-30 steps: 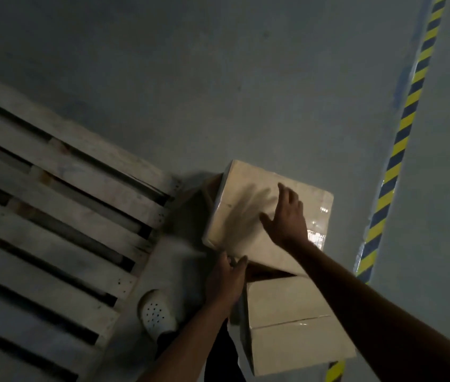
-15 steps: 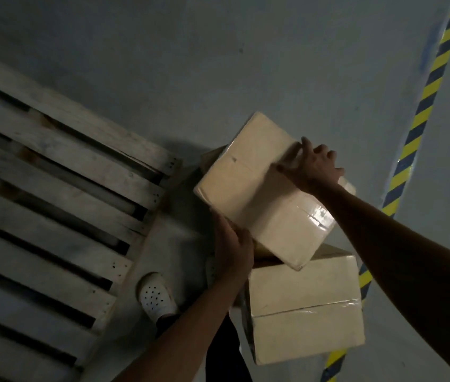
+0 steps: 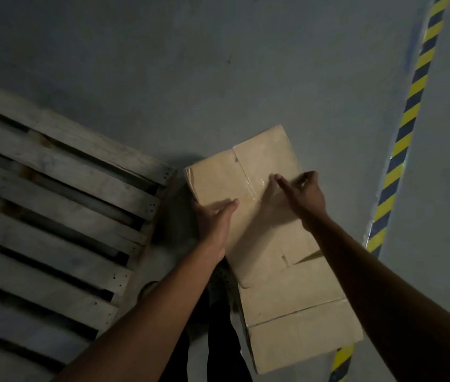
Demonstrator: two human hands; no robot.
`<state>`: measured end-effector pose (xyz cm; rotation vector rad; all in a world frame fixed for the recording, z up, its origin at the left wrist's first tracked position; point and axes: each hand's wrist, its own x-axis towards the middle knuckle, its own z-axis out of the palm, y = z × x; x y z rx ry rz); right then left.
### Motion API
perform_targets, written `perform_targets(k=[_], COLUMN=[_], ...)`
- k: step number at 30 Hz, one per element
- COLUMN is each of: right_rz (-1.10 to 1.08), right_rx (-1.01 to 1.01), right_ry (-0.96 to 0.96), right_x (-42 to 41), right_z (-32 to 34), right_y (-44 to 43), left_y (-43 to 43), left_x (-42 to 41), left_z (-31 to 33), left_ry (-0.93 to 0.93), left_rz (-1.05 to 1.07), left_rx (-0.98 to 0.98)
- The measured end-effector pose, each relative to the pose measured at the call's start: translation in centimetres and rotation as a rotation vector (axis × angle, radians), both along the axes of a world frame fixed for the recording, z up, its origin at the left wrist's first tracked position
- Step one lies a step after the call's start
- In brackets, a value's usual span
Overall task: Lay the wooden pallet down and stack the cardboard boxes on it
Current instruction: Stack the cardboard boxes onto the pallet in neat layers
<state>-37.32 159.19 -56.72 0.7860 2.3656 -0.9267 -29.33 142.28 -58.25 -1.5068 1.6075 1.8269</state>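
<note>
Nearest, a lower box sits on the floor just right of the pallet, which already lies flat. Above that lower box, both hands hold a second box tilted in the air: the left hand clamps its left edge, the right hand presses its far right side, so the grip is closed on cardboard. Beyond runs striped floor tape. Judging by the tilt, the box could slip or twist while swung left toward the pallet, since only palms squeeze it.
</note>
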Motion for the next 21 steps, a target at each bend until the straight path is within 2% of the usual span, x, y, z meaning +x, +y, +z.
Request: perform_targets(k=[1, 5, 8, 10, 17, 21], right_rz=[-0.041, -0.377, -0.649, -0.732, -0.685, -0.548], right_rx=[-0.029, -0.249, -0.493, -0.590, -0.685, -0.743], right_ry=[0.020, 0.078, 0.018, 0.002, 0.006, 0.123], right_x=[0.9, 4.4, 6.8, 8.7, 14.4, 16.0], right_z=[0.6, 4.0, 8.6, 12.6, 25.0, 30.9], right_y=[0.0, 0.6, 0.9, 0.7, -1.4, -2.6], left_y=[-0.5, -3.1, -5.7, -7.3, -9.9, -10.9], left_x=[0.0, 0.4, 0.1, 0.0, 0.3, 1.4], left_z=[0.6, 5.0, 11.1, 14.7, 30.0, 36.7], left_ry=[0.022, 0.127, 0.143, 0.121, 0.079, 0.184], left_rz=[0.030, 0.150, 0.154, 0.146, -0.224, -0.343], left_rx=[-0.011, 0.301, 0.310, 0.312, 0.203, 0.330])
